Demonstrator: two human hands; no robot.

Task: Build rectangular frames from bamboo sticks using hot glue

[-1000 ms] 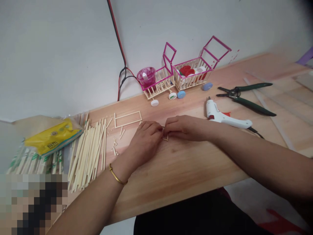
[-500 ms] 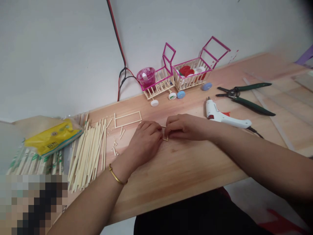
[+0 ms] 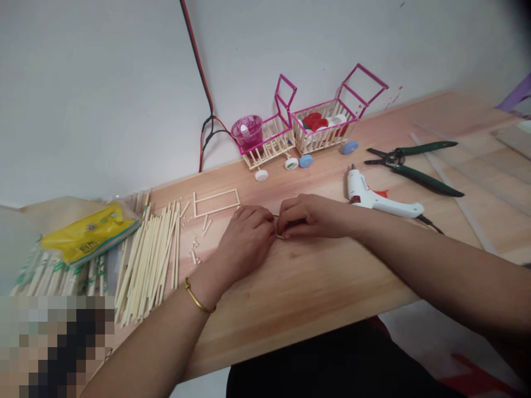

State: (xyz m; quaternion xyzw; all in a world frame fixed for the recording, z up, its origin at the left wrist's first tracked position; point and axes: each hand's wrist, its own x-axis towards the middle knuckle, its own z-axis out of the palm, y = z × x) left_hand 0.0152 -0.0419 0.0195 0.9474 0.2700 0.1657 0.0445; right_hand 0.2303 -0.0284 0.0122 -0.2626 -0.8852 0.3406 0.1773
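Note:
My left hand (image 3: 251,237) rests on the table with its fingers curled round the left side of a small piece made of thin wooden sticks (image 3: 280,237). From the right, my right hand (image 3: 311,216) pinches the same piece, its fingertips close to those of the left. Most of the piece is hidden under the fingers; only short stick ends show between the hands. Just beyond my left hand lies a flat rectangular stick frame (image 3: 218,210), with short cut bits (image 3: 207,226) beside it.
Loose wooden sticks (image 3: 151,254) and a yellow packet (image 3: 91,232) lie left. Two stick carts (image 3: 271,149) (image 3: 323,145) stand against the wall, one bearing a pink cup (image 3: 249,132). To the right are a white glue gun (image 3: 385,202) and green-handled pliers (image 3: 427,179).
My right hand has shifted slightly left towards my left hand, and less of the small stick piece shows between them. My left hand stays nearly still.

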